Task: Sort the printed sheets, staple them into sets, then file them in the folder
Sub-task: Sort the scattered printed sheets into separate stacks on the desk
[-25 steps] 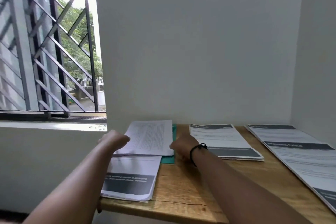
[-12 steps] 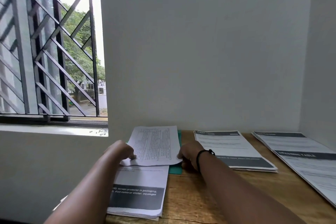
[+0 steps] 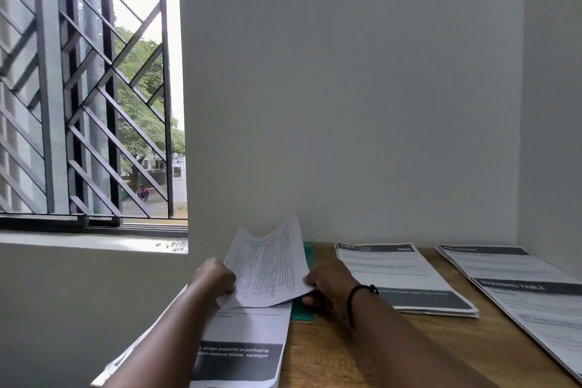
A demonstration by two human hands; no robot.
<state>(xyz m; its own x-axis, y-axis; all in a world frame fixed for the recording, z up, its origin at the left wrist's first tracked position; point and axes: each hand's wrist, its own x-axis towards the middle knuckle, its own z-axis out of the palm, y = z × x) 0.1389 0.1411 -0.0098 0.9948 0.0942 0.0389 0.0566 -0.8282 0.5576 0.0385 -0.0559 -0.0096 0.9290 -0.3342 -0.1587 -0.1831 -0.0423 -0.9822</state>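
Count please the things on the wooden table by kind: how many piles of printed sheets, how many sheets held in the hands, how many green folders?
Piles of printed sheets lying on the table: 3 (left pile, middle pile, right pile)
Held sheets, gripped by both hands: 1
Green folders, mostly covered: 1
Total: 5

White sheets [image 3: 267, 271] densely lined with fine black print are seen. Dark grey bands with white lettering cross the white stacks [image 3: 406, 280]. A green folder [image 3: 304, 309] shows on the brown wooden table [image 3: 330, 353]. A black wristband [image 3: 356, 302] is worn.
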